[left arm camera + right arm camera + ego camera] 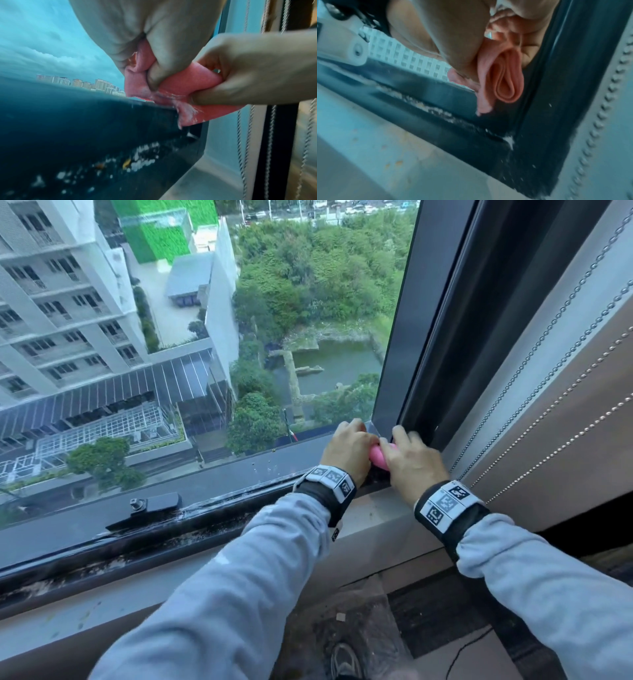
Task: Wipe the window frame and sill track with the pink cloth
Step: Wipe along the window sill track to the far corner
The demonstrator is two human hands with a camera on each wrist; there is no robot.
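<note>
Both hands hold the pink cloth point(378, 457) at the lower right corner of the dark window frame point(404, 344). My left hand point(347, 445) grips the cloth from the left, and my right hand point(409, 455) grips it from the right. In the left wrist view the cloth point(181, 86) is bunched between curled fingers, its lower edge touching the frame's top edge. The right wrist view shows the folded cloth point(506, 79) hanging just above the dusty sill track point(436, 108). The track point(212, 525) runs leftward, dark and speckled with white grime.
A black window latch point(150, 505) sits on the bottom rail to the left. Beaded blind chains point(555, 337) hang along the right jamb beside a beige blind. A pale sill ledge point(373, 511) lies under my wrists. Outside the glass are buildings and trees far below.
</note>
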